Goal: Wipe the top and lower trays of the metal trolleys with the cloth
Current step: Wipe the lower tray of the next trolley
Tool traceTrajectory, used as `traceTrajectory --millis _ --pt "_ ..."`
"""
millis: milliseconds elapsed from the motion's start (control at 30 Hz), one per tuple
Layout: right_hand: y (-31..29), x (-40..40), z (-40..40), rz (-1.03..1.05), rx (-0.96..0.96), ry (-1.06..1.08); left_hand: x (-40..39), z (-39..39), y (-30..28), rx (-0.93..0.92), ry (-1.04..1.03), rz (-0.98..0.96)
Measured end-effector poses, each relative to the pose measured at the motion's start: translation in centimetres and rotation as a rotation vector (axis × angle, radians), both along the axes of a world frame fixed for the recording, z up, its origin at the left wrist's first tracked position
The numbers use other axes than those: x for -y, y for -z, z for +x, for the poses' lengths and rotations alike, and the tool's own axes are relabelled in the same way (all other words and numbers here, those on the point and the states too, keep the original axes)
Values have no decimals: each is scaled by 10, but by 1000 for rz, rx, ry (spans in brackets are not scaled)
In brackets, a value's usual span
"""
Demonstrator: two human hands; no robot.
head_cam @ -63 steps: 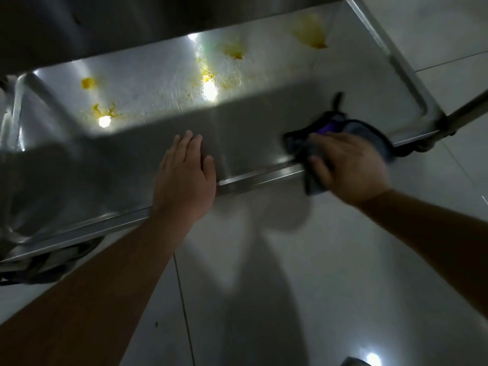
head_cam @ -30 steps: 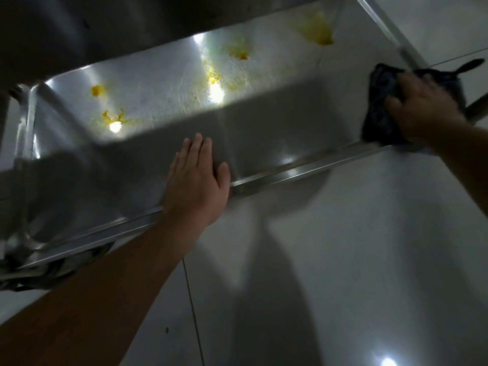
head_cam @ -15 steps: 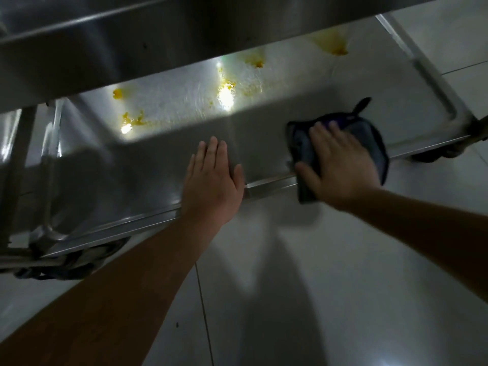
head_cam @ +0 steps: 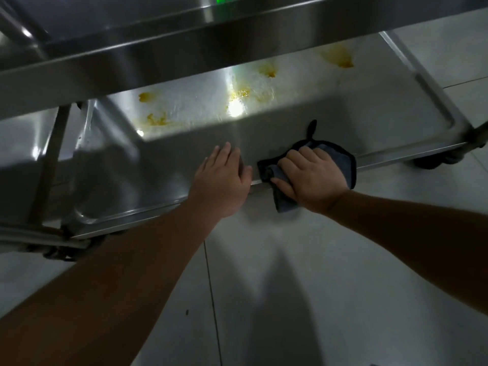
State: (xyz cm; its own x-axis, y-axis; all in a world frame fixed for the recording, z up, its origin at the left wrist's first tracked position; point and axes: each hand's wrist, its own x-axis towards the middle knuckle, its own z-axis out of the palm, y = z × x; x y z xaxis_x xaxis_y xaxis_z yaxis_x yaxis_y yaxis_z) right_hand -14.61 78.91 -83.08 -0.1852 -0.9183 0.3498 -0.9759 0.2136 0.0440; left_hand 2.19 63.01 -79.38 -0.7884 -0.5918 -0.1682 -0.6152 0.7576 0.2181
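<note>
The lower tray (head_cam: 169, 165) of a steel trolley lies below me, with several yellow stains (head_cam: 155, 120) on its far half. My right hand (head_cam: 311, 175) presses a dark blue cloth (head_cam: 343, 162) flat onto the tray's front rim, fingers spread over it; part of the cloth hangs over the edge. My left hand (head_cam: 224, 178) rests flat on the tray's front edge, just left of the cloth, fingers straight. The top tray (head_cam: 158, 48) overhangs the back of the lower one.
A trolley leg (head_cam: 50, 165) and a caster (head_cam: 60, 249) stand at the left, another caster (head_cam: 433, 162) at the right corner. Pale floor tiles (head_cam: 317, 286) fill the near side.
My right hand slid the cloth along the front rim from the right corner leftward, now close to my left hand. The view has risen, showing more of the top tray.
</note>
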Motion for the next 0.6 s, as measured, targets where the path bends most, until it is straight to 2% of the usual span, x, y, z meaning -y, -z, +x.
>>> traceTrajectory --millis 133,233,333,500,600 --pt "-23 12 -6 149 -21 -129 -8 28 -5 24 56 24" --pt "-42 26 -2 284 36 -114 -5 41 -11 41 89 15" --pt "-53 33 14 324 109 -121 2 48 -19 47 83 10" --pt "-60 32 50 385 81 -119 8 58 -34 -40 89 -18" --pt "-74 32 65 507 219 -92 5 72 -45 -16 67 -9"
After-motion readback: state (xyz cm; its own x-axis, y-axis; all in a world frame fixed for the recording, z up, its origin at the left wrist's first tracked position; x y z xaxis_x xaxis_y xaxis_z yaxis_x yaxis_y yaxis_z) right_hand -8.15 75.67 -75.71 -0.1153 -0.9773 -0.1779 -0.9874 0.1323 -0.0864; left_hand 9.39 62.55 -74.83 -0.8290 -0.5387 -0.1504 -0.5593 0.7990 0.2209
